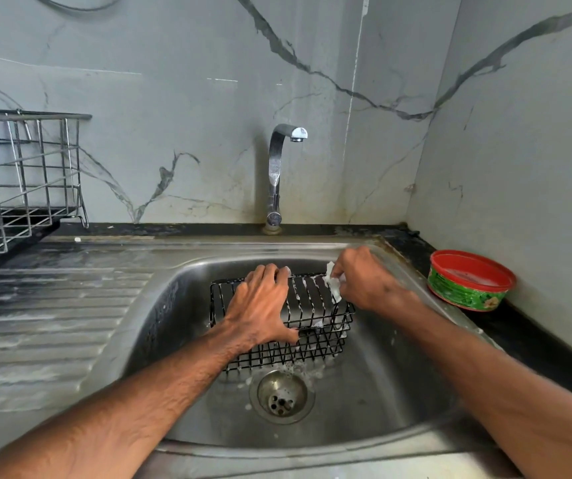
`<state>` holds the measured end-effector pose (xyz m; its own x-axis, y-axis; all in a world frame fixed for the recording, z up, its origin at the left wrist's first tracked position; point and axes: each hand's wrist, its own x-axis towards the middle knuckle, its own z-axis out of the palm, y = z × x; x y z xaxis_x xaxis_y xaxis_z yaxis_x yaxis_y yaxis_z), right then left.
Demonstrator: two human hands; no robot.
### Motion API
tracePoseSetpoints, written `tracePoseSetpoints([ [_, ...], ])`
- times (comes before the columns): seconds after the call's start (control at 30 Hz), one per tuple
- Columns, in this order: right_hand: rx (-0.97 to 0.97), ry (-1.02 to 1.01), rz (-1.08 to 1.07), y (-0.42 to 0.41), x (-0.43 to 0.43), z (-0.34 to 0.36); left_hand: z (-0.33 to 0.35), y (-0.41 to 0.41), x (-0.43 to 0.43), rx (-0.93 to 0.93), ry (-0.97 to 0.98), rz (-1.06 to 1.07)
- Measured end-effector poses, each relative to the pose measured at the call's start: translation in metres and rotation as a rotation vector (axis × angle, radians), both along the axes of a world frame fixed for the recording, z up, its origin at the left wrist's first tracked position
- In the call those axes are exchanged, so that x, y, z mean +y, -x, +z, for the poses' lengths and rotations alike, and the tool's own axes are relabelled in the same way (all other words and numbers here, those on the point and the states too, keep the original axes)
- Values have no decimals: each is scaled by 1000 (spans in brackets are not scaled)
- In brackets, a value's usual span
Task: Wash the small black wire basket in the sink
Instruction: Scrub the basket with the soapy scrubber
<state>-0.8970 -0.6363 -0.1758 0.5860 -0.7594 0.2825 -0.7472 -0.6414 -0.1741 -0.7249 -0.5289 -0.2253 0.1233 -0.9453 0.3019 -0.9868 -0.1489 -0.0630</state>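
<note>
Foam is seen round the drain (281, 397) in the sink (381, 392), and just behind it the small black wire basket (315, 335) is stood on the sink floor. The basket is clamped in the grip of the left hand (262, 304), fingers over the top, thumb on the near face. A white soapy pad (334, 286), perhaps a sponge, is pinched in the grip of the right hand (364, 283) against the basket's right end. Further back, a green tub (471, 281) is set on the bench (519, 326), right of the sink.
</note>
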Motion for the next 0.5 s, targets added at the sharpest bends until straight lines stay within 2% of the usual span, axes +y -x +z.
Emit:
tracePoseSetpoints([
  [0.17, 70, 65, 83, -3, 29, 4, 2, 0, 2, -3, 7, 12],
  [0.37, 134, 96, 229, -31, 79, 5, 1, -3, 5, 103, 59, -40],
  [0.5, 158, 97, 212, -29, 85, 9, 0, -5, 6, 99, 79, -54],
])
